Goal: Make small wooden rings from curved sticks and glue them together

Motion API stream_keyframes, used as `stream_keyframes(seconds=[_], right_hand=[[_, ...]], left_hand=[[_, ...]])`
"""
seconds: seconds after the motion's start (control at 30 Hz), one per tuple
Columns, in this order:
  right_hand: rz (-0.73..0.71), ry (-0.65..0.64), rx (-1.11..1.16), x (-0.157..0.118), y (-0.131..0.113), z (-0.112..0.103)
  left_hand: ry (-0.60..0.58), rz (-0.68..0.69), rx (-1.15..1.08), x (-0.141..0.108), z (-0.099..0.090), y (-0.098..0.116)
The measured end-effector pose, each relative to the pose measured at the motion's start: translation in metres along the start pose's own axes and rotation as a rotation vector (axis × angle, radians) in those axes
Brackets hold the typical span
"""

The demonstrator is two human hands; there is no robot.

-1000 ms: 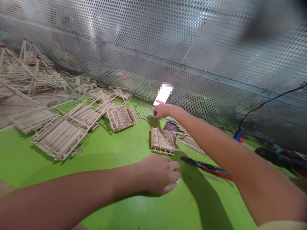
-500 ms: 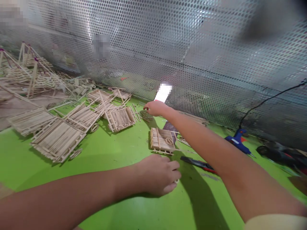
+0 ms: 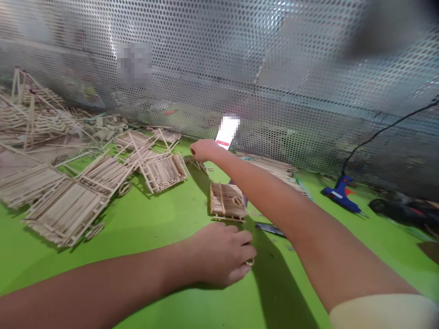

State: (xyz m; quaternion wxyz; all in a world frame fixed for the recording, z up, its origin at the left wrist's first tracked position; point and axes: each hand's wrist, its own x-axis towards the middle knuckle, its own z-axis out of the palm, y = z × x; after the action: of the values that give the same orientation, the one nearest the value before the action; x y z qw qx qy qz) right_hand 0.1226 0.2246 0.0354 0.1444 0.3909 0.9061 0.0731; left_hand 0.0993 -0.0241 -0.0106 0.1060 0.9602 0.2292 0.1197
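Observation:
My left hand [image 3: 224,253] rests low over the green table, its fingers closed round a small pale wooden ring [image 3: 250,262]; only the ring's edge shows. Reaching far forward, my right hand [image 3: 203,150] is closed, knuckles up, above some small stick pieces [image 3: 201,165] beside the glowing phone [image 3: 227,133]. Whatever it may pinch is hidden. Between the two hands sits a small cart body of thin sticks [image 3: 219,198], with a little wheel [image 3: 237,200] lying on it. A utility knife [image 3: 270,229] lies partly behind my right forearm.
Several stick-built carts [image 3: 68,208] spread over the left side, with triangular stick frames [image 3: 30,109] behind. A perforated metal sheet [image 3: 192,68] bounds the back. Loose sticks [image 3: 274,169] lie along it. A blue glue gun [image 3: 341,195] with a cord and dark tools [image 3: 394,208] occupy the right.
My right hand has moved a little left, over the stick pieces, its fingers more tucked in. The left hand stays almost in place with the ring. The camera view has shifted slightly.

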Motion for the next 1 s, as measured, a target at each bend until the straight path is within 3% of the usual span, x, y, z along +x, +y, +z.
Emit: stream_keyframes(seconds=[0.2, 0.5, 0.83, 1.0], right_hand=[[-0.197, 0.006, 0.059, -0.008, -0.01, -0.005], [-0.039, -0.095, -0.016, -0.009, 0.01, -0.007], [-0.115, 0.006, 0.068, -0.01, 0.008, 0.006], [-0.095, 0.092, 0.126, -0.009, 0.02, 0.008]], left_hand=[[-0.011, -0.015, -0.015, -0.001, -0.001, 0.001], [-0.023, -0.03, -0.036, -0.001, -0.002, 0.002], [-0.03, -0.035, -0.032, -0.001, -0.002, 0.001], [-0.035, -0.038, -0.034, -0.001, -0.001, 0.002]])
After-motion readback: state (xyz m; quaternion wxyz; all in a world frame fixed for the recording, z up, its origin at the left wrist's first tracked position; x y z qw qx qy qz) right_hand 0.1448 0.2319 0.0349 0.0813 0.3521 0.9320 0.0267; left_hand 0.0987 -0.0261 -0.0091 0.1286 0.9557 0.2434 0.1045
